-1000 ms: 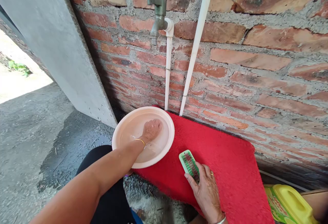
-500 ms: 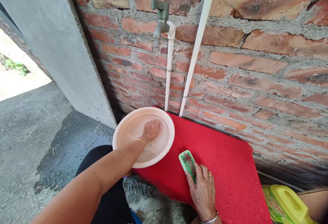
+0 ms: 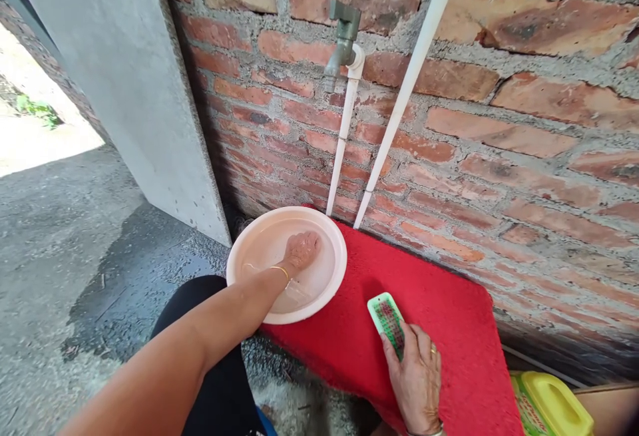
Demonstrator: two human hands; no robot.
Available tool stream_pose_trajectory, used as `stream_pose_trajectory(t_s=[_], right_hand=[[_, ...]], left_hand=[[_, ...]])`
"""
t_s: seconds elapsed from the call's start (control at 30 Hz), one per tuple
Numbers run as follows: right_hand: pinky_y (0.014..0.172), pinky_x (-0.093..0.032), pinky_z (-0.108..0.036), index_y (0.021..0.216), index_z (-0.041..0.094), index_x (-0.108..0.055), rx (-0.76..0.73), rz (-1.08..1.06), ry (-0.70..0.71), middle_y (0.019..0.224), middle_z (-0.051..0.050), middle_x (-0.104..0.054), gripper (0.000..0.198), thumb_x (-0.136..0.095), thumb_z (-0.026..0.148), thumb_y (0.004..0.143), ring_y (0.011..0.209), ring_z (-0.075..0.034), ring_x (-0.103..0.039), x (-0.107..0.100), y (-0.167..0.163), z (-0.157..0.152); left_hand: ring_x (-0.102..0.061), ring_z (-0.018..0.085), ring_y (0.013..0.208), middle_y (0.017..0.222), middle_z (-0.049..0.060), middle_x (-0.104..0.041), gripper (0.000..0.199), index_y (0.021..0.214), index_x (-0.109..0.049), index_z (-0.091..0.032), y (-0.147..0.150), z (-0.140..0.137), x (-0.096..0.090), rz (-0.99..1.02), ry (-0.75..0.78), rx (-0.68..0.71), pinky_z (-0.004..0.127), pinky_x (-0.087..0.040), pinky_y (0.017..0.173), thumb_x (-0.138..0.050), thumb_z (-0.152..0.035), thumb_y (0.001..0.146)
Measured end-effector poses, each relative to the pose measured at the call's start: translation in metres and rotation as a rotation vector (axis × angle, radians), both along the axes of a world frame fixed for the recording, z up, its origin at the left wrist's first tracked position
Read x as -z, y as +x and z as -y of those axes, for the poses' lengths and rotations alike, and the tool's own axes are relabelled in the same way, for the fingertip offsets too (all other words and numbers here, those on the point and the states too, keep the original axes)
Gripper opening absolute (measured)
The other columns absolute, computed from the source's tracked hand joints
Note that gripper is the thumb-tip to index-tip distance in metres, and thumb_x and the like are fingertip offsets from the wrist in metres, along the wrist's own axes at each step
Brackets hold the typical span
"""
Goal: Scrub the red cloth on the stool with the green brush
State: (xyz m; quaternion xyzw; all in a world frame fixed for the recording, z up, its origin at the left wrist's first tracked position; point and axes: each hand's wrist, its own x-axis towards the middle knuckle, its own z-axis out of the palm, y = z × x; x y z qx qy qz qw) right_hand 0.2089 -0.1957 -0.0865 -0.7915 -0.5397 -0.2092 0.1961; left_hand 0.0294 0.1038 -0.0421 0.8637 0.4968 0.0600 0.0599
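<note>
My left hand (image 3: 302, 249) is down in the water of a pale pink basin (image 3: 337, 269), its fingers curled closed. Whatever those fingers may hold is hidden beneath the hand. A thin yellow bangle circles that wrist. Over the red cloth to the right, my right hand (image 3: 417, 376) grips a green scrubbing brush (image 3: 389, 321) by its near end. The brush's bristles face up, and dark reddish bits show among them. A ring and a metal bangle are on the right hand.
Red cloth (image 3: 454, 329) covers the ledge under the basin. A grey tap (image 3: 342, 43) and a white pipe (image 3: 414, 76) run along the brick wall (image 3: 539, 183). A yellow jug (image 3: 554, 403) stands at lower right; a grey slab (image 3: 134, 76) leans at left.
The scene has shifted in view as the head turned slightly. My right hand and the brush have moved a little right, away from the basin. My left hand stays in the water.
</note>
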Motion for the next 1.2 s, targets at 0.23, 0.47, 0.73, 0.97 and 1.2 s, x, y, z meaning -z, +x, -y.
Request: stream_pose_trajectory(t_s=[0.23, 0.47, 0.73, 0.97, 1.2], right_hand=[[0.087, -0.044, -0.043, 0.122, 0.021, -0.060, -0.147, -0.066, 0.028, 0.120, -0.015, -0.065, 0.043, -0.040, 0.052, 0.101, 0.104, -0.028, -0.060, 0.005, -0.037, -0.011], [0.092, -0.047, -0.045, 0.124, 0.022, -0.059, -0.142, -0.142, 0.025, 0.121, -0.015, -0.064, 0.044, -0.040, 0.054, 0.101, 0.107, -0.028, -0.060, 0.012, -0.032, -0.010], [0.089, -0.050, -0.039, 0.124, 0.021, -0.056, -0.220, -0.142, 0.052, 0.115, -0.011, -0.066, 0.043, -0.044, 0.054, 0.100, 0.104, -0.024, -0.063, 0.006, -0.048, -0.013], [0.086, -0.048, -0.040, 0.122, 0.020, -0.059, -0.199, -0.109, 0.010, 0.112, -0.010, -0.069, 0.047, -0.042, 0.058, 0.099, 0.099, -0.025, -0.064, 0.009, -0.053, -0.015], [0.072, -0.049, -0.041, 0.110, 0.011, -0.065, 0.100, 0.002, 0.020, 0.098, -0.016, -0.070, 0.070, -0.030, 0.071, 0.096, 0.084, -0.029, -0.065, 0.012, 0.036, 0.004]], left_hand=[[-0.067, 0.026, 0.098, 0.100, 0.013, -0.072, 0.030, 0.105, -0.068, -0.016, 0.001, 0.000, -0.003, -0.030, -0.020, -0.006, 0.037, -0.045, 0.083, -0.039, -0.024, 0.099], [-0.067, 0.025, 0.099, 0.102, 0.013, -0.072, 0.031, 0.107, -0.067, -0.016, 0.000, -0.002, 0.002, -0.024, -0.013, 0.001, 0.036, -0.045, 0.084, -0.038, -0.026, 0.101], [-0.066, 0.023, 0.099, 0.105, 0.012, -0.072, 0.030, 0.106, -0.066, -0.015, 0.001, -0.001, 0.000, -0.026, -0.004, 0.011, 0.035, -0.045, 0.085, -0.038, -0.026, 0.101], [-0.066, 0.025, 0.100, 0.105, 0.011, -0.072, 0.032, 0.106, -0.066, -0.016, 0.001, -0.002, -0.001, -0.045, -0.014, 0.013, 0.036, -0.046, 0.084, -0.036, -0.027, 0.101], [-0.066, 0.026, 0.097, 0.102, 0.013, -0.072, 0.026, 0.105, -0.066, -0.016, -0.001, -0.003, -0.001, 0.019, -0.047, 0.000, 0.037, -0.045, 0.084, -0.042, -0.025, 0.100]])
